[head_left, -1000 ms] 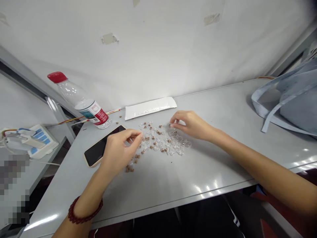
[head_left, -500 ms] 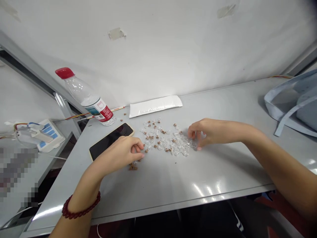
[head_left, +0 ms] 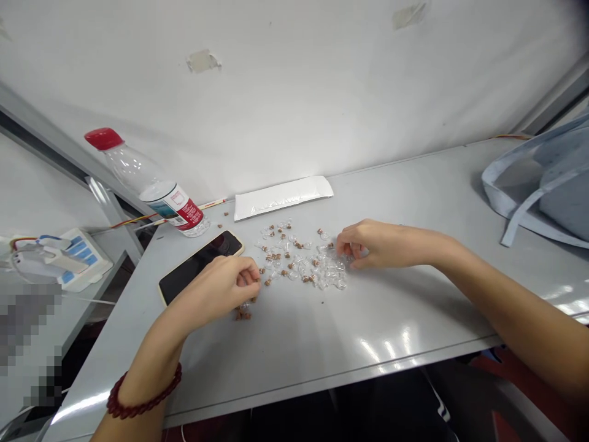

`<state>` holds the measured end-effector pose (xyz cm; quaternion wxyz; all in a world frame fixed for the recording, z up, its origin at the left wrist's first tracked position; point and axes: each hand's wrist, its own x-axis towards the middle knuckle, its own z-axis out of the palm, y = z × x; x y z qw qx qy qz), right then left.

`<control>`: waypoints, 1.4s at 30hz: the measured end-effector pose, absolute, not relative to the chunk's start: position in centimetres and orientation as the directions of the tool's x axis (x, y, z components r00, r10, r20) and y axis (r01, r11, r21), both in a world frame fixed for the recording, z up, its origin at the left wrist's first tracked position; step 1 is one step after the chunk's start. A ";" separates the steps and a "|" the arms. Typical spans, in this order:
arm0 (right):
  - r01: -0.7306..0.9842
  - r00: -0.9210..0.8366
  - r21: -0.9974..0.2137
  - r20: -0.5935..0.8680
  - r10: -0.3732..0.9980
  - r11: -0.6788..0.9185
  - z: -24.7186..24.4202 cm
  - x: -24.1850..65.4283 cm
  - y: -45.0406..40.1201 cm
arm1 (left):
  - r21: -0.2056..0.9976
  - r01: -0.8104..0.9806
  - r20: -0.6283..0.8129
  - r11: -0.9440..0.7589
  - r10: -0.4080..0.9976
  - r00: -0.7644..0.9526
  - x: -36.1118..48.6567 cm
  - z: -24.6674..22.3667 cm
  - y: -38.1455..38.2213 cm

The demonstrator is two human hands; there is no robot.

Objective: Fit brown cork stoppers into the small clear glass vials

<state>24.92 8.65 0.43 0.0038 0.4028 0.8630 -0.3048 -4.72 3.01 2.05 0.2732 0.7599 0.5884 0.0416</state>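
Observation:
A loose pile of tiny clear glass bottles (head_left: 329,273) lies mid-table, several of them stoppered with brown corks. At the pile's right edge is my right hand (head_left: 365,242), its fingers curled toward the thumb among the glass; whatever sits between the fingertips is too small to make out. My left hand (head_left: 232,279), with a dark red bead bracelet (head_left: 145,408) on the wrist, is closed in a pinch left of the pile, and its fingers hide what they hold. Below that hand lie loose corks (head_left: 243,314), partly covered by it.
A black-screened phone (head_left: 196,270) lies beside my left forearm. Behind it stands a red-capped water bottle (head_left: 170,205). A white flat pouch (head_left: 283,197) rests near the wall. A light blue bag (head_left: 565,196) is at the right, a power strip (head_left: 85,255) at far left.
The view has shifted slightly, so everything sits a little further left. My right hand has moved slightly left into the pile's edge, its fingers closer together. My left hand stays pinched.

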 end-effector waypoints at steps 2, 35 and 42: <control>0.707 -0.664 -0.526 -0.263 0.700 0.473 0.6 24.7 8.7 | 0.505 0.857 -0.238 -0.106 0.937 0.256 -4.7 2.2 3.0; 0.255 -0.663 -0.878 0.147 0.734 0.406 -0.8 19.0 4.7 | 0.705 0.396 0.460 -0.589 0.804 0.376 -0.8 -0.2 1.8; 0.212 -0.653 -0.960 0.000 0.758 0.182 -0.6 19.0 4.7 | 0.579 0.435 0.546 -0.690 0.724 0.422 -0.8 0.0 1.7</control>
